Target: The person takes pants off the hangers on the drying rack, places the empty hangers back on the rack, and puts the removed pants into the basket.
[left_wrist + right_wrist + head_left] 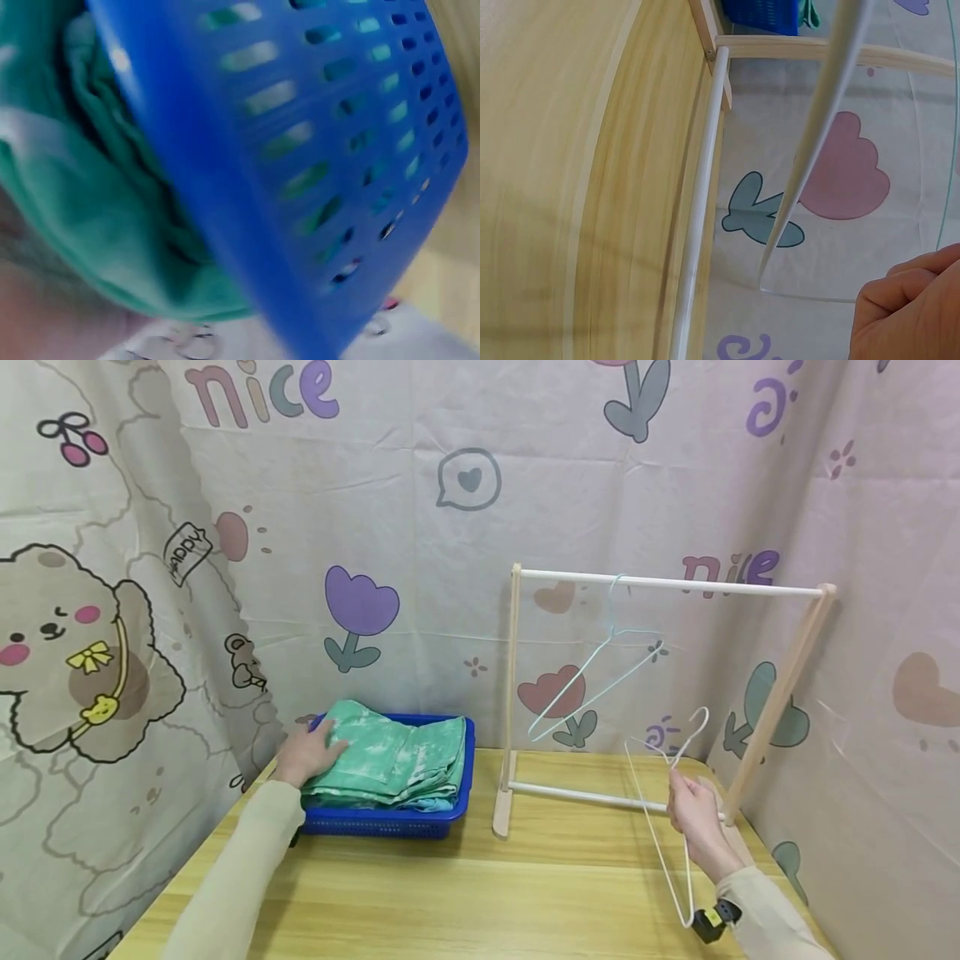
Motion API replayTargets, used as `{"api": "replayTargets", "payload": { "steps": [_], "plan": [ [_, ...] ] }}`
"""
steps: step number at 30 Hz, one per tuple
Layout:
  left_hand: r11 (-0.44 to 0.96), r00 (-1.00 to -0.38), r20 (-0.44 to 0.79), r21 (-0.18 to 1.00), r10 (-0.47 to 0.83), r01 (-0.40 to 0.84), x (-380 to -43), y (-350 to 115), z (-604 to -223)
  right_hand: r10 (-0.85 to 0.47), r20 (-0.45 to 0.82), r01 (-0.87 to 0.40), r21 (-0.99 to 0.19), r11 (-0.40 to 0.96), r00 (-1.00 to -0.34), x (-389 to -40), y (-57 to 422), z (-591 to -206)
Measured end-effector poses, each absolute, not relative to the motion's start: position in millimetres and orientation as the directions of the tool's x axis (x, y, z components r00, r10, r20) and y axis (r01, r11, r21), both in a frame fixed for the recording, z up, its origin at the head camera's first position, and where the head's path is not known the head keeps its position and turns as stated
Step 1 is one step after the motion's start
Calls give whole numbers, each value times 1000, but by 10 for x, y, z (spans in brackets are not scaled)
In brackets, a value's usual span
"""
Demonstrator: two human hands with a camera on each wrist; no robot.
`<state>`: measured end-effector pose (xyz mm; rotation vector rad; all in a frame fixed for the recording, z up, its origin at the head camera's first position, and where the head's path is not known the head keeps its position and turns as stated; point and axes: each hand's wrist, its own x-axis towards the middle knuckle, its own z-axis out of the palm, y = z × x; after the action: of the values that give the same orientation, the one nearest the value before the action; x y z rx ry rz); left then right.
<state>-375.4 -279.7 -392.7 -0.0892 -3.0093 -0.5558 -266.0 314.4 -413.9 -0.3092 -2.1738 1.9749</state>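
Folded green and white tie-dye cloth lies stacked in a blue basket. My left hand rests on the cloth's left side, thumb and fingers spread apart. In the left wrist view the green cloth bulges beside the basket's perforated wall, and the hand is a blur at the lower left. My right hand grips a white clothes hanger just below its hook. The hanger crosses the right wrist view, and the right hand shows curled fingers at the lower right.
A drying rack with pale wooden posts and a white top bar stands at the right. From the bar hangs a light blue hanger. A printed curtain closes off the back and sides of the wooden table.
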Motion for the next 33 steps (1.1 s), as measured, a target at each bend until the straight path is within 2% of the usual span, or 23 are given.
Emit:
{"api": "replayTargets", "payload": {
  "steps": [4,9,17,29,33],
  "plan": [
    [923,-960,131,270,248,275,-3718,-2585,-3915,268,-6,29,-996,83,-963,-2670,3122,-4152],
    [890,-921,48,242,387,387,-3673,-2376,-3968,265,-20,42,-996,77,-964,-2684,3092,-4168],
    [948,-936,-208,208,284,241,-3630,-2367,-4088,268,-31,55,-995,81,-963,-2667,3069,-4134],
    [937,-908,-319,304,273,175,-3682,-2389,-4235,225,-33,51,-996,73,-974,-2661,3024,-4172],
    [914,-912,-318,387,259,125,-3693,-2303,-4196,229,-29,52,-994,94,-973,-2664,3022,-4190]
  ]
}}
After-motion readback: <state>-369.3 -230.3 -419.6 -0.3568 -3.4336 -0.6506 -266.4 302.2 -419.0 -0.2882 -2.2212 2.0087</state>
